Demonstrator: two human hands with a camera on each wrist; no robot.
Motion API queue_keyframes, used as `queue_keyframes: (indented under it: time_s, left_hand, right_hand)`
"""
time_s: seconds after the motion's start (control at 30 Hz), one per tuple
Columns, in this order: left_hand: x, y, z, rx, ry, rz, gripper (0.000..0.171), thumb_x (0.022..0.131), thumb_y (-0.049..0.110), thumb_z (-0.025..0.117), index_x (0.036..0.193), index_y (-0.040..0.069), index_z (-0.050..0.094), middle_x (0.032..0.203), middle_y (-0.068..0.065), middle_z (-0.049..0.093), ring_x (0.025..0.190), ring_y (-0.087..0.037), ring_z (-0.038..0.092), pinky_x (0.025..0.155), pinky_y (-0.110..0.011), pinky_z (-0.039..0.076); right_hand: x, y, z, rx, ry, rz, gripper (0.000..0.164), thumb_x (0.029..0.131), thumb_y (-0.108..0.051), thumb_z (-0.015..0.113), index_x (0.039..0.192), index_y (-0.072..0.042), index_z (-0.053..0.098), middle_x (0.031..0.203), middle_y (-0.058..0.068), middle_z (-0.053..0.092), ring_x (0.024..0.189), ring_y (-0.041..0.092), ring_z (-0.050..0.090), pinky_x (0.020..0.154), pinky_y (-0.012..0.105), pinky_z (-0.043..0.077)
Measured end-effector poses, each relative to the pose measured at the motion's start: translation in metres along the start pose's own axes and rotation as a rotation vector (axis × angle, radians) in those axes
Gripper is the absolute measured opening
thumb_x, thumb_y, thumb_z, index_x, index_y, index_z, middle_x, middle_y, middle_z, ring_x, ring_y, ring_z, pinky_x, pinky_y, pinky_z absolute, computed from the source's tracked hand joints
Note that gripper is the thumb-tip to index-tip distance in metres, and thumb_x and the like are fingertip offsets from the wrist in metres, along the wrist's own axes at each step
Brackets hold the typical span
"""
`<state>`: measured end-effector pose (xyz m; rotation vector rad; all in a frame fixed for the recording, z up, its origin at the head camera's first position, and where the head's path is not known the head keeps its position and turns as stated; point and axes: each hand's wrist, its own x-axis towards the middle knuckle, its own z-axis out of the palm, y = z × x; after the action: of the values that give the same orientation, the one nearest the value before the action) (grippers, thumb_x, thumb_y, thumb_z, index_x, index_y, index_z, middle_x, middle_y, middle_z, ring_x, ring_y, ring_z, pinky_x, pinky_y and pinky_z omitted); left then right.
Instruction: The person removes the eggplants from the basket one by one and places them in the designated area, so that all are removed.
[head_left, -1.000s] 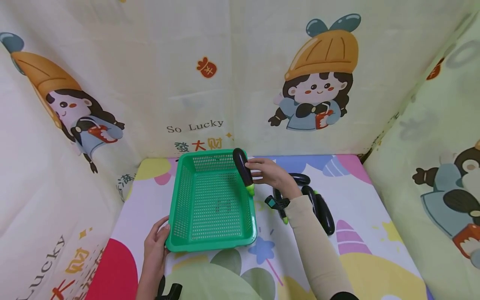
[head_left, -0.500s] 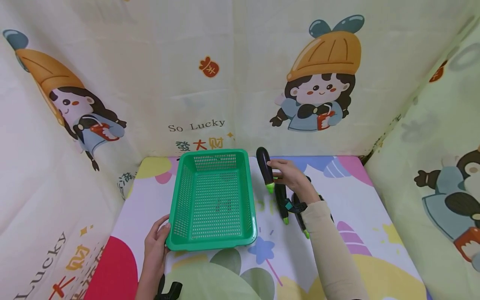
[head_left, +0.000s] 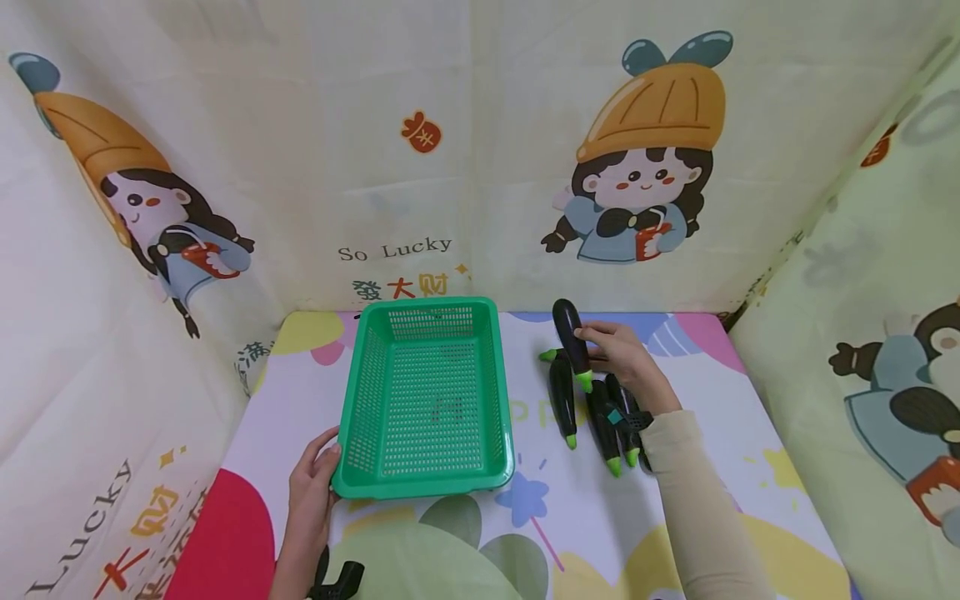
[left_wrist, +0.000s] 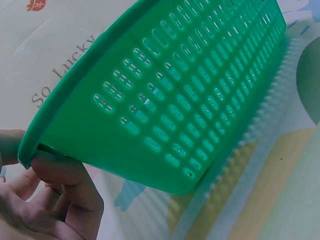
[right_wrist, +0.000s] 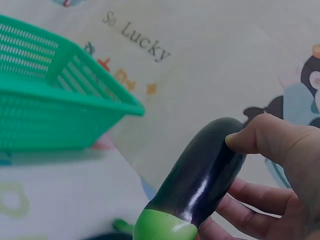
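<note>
My right hand (head_left: 624, 360) pinches a dark purple eggplant (head_left: 572, 333) between thumb and fingers, its green stem end pointing down. In the right wrist view the same eggplant (right_wrist: 200, 175) slants across the palm side of the fingers. Several more eggplants lie on the table below and beside that hand, among them one eggplant (head_left: 562, 396) nearest the basket; the wrist covers part of the others. With its fingers at the near left corner, my left hand (head_left: 311, 475) grips the rim of a green plastic basket (head_left: 507, 433). The left wrist view shows the basket's slotted side wall (left_wrist: 165, 125) tilted close to the camera.
A printed cloth (head_left: 540, 517) covers the table. Cream cartoon-printed curtains stand at the back (head_left: 495, 167), left (head_left: 67, 333) and right (head_left: 810, 317). Each wrist wears a dark strap.
My right hand has moved to the right with the eggplant, from over the basket's right rim to above the other eggplants. The left hand and basket have stayed in place.
</note>
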<state>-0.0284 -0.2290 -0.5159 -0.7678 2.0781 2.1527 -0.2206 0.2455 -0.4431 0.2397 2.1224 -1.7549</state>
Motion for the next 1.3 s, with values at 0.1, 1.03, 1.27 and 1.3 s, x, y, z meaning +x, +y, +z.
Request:
queue_keyframes:
  time_s: [0.1, 1.03, 1.27, 1.3]
  left_hand:
    - [0.000, 0.000, 0.000, 0.002, -0.006, 0.003, 0.053, 0.108, 0.041, 0.055, 0.156, 0.022, 0.044, 0.113, 0.023, 0.067, 0.098, -0.001, 0.070, 0.083, -0.022, 0.061]
    - [0.000, 0.000, -0.002, -0.007, -0.005, 0.002, 0.053, 0.108, 0.040, 0.055, 0.156, 0.020, 0.043, 0.113, 0.022, 0.068, 0.096, -0.002, 0.069, 0.082, -0.022, 0.061]
    - [0.001, -0.001, -0.001, 0.005, -0.017, 0.014, 0.053, 0.108, 0.041, 0.055, 0.156, 0.020, 0.044, 0.113, 0.024, 0.068, 0.098, -0.002, 0.070, 0.083, -0.023, 0.061]
    - [0.001, -0.001, -0.001, 0.005, -0.018, 0.013, 0.053, 0.108, 0.041, 0.055, 0.156, 0.020, 0.044, 0.113, 0.024, 0.068, 0.098, -0.002, 0.070, 0.083, -0.023, 0.061]
  right_hand:
    - [-0.002, 0.004, -0.013, -0.041, 0.012, -0.003, 0.064, 0.104, -0.033, 0.063, 0.156, -0.001, 0.044, 0.111, -0.004, 0.067, 0.090, 0.009, 0.070, 0.082, 0.025, 0.060]
    - [-0.013, 0.062, -0.102, -0.318, 0.145, 0.050, 0.065, 0.107, -0.038, 0.056, 0.151, 0.008, 0.043, 0.142, 0.028, 0.053, 0.118, 0.034, 0.056, 0.111, 0.055, 0.050]
    - [-0.008, 0.078, -0.106, -0.338, 0.154, 0.063, 0.061, 0.106, -0.034, 0.059, 0.148, 0.010, 0.046, 0.125, 0.017, 0.065, 0.098, 0.014, 0.062, 0.104, 0.048, 0.056]
    - [-0.008, 0.079, -0.106, -0.343, 0.154, 0.070, 0.061, 0.106, -0.034, 0.059, 0.147, 0.010, 0.046, 0.124, 0.016, 0.065, 0.097, 0.012, 0.062, 0.105, 0.049, 0.055]
